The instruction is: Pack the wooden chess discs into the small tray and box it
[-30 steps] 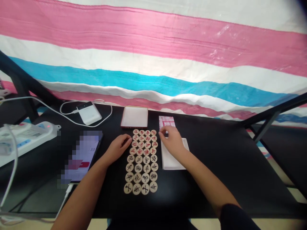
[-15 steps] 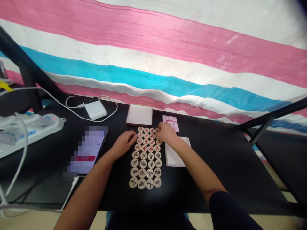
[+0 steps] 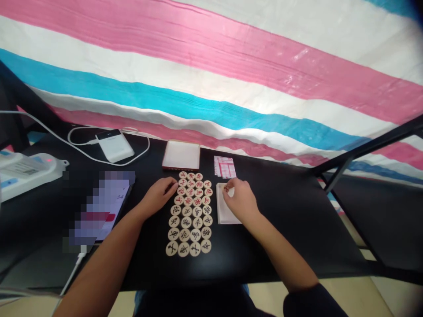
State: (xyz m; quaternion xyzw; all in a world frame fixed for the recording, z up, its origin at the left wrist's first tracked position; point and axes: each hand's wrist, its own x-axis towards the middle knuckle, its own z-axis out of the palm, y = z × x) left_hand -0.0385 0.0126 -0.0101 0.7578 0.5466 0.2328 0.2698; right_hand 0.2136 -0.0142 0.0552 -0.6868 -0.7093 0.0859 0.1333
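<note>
Right hand [image 3: 240,201] shifted from the xiangqi pieces [image 3: 186,222] to the white card [image 3: 224,215], fingers curled, hold unclear; left hand [image 3: 157,193] half-open, empty, beside the pieces.

The xiangqi pieces [image 3: 186,222] at lower centre look like matt pale wood; the black tabletop [image 3: 291,237] is smooth, and the striped backdrop [image 3: 211,97] seems glossy plastic sheeting.

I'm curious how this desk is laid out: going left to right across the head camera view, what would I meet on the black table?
power strip, phone, left hand, round Chinese chess pieces, right hand
</note>
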